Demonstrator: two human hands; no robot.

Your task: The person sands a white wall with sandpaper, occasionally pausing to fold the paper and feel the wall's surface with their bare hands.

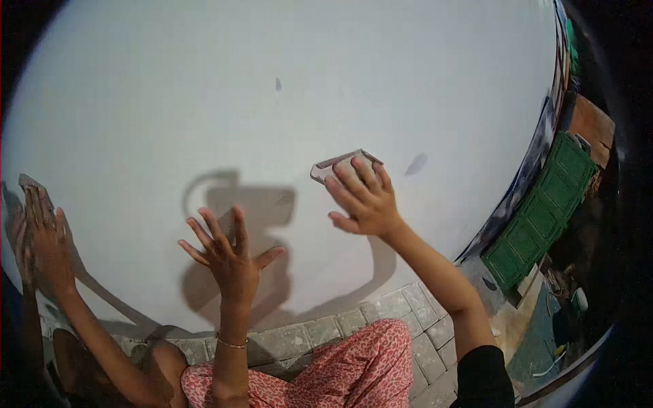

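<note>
On the right side, there is a green thing with ridges (541, 211); I can't tell if it is a box, and I can't see anything in it; a small pale round thing (579, 300) is near its low end, too small to tell if it holds anything; a brown board (590, 129) is by its top end; the right hand (354, 194) lies over a grey pad (326, 170), holding it on the white wall (408, 81) and hiding part of it; the left hand (231, 251) has its fingers spread wide, up by the wall, but I can't tell if it touches; far left, another person's hand (51, 255) is up by the wall too; pink spotted trousers (371, 360) hide some of the grey bricks (323, 332) below.
</note>
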